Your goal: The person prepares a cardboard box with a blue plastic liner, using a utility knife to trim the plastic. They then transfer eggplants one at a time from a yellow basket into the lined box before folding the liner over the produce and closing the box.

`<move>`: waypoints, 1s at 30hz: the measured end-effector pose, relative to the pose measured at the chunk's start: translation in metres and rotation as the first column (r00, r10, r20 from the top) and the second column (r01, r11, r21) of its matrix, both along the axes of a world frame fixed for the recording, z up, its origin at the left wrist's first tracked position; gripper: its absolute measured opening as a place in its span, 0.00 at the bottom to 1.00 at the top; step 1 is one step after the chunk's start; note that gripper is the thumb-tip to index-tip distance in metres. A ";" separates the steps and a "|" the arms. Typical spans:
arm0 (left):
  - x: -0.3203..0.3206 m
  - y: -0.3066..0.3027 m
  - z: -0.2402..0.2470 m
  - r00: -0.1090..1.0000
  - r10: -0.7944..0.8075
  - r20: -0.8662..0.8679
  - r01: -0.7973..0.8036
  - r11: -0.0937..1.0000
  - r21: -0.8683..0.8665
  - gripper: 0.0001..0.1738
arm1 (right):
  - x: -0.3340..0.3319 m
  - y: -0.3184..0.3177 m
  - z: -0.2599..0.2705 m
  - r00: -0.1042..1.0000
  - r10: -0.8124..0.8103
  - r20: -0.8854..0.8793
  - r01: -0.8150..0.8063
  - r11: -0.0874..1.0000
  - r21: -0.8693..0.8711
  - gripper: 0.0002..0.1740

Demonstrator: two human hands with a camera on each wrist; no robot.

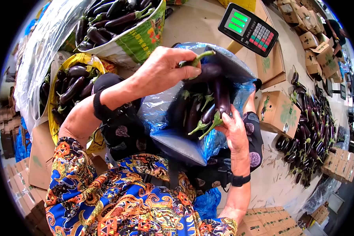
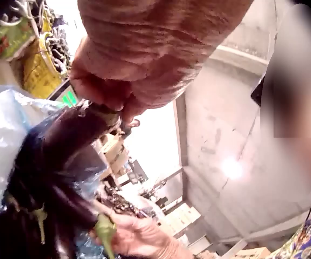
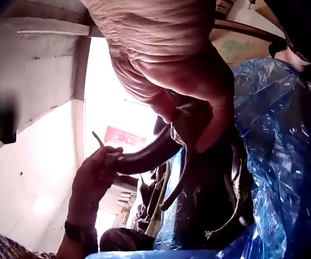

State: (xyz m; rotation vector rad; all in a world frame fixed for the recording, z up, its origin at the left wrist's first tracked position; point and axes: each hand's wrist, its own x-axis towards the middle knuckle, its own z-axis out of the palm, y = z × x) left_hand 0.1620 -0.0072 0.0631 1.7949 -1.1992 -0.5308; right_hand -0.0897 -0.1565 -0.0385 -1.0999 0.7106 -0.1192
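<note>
My left hand (image 1: 163, 70) grips an eggplant (image 1: 208, 72) at its stem end, over the far side of a box lined with blue plastic (image 1: 157, 106). That eggplant slants across the left wrist view, its cap under the fingers. Lower down, my right hand (image 1: 235, 129) holds a second eggplant (image 1: 222, 96) by its stem end, thumb and fingers around the green cap. Several more eggplants (image 1: 193, 112) lie inside the box, green stems toward me. In the right wrist view the left hand (image 3: 93, 175) appears beyond the right, its curved eggplant between them.
A scale display (image 1: 249, 29) with lit green figures stands beyond the box. Full sacks of eggplants, one green and white (image 1: 145, 43), one yellow (image 1: 72, 61), stand at left. At right are a cardboard box (image 1: 280, 114) and a heap of eggplants (image 1: 308, 129) on the floor.
</note>
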 end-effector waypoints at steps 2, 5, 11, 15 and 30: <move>-0.001 0.012 0.018 0.998 0.067 -0.020 -0.067 0.998 -0.011 0.11 | 0.002 0.012 0.002 1.000 -0.006 0.008 0.006 0.999 -0.033 0.40; -0.002 0.030 0.022 0.988 0.135 -0.077 -0.134 0.991 0.027 0.09 | 0.013 0.039 0.011 0.997 -0.080 -0.004 0.079 0.989 -0.126 0.42; -0.011 0.052 -0.003 0.960 0.190 -0.204 -0.204 0.978 -0.047 0.08 | 0.063 0.061 -0.035 0.954 0.011 -0.301 -0.285 0.359 -0.889 0.50; -0.017 0.062 -0.017 0.948 0.199 -0.248 -0.225 0.971 -0.082 0.08 | 0.063 0.076 -0.044 0.922 0.057 -0.382 -0.372 0.402 -0.837 0.52; -0.037 0.075 -0.033 0.986 0.054 0.157 -0.020 0.977 -0.210 0.13 | 0.050 0.071 -0.038 0.909 0.070 -0.411 -0.416 0.205 -0.886 0.45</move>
